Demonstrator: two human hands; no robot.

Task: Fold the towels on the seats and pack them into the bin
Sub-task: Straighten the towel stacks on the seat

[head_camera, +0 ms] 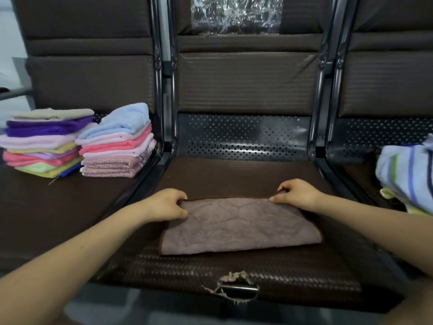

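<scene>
At the left of the frame two stacks of folded towels sit on the left seat; the taller stack [43, 143], in beige, purple, pink, yellow and green, is cut off by the left edge; just beside it the second stack [117, 143] is topped by a light blue towel; how many towels each holds is hard to count. In the lower centre the left hand [167, 204] has its fingers curled in a grip on the far left corner of a mauve towel [236, 227]; the fingertips are tucked under the cloth and hidden; the towel lies folded over on the middle seat [234, 177], whose front edge shows a torn patch [234, 286]; the right hand [296, 192] pinches the far right corner, its grip closed on the edge. At the right edge a striped blue towel [407, 174] lies bunched on the right seat, partly cut off; no bin shows in view.
</scene>
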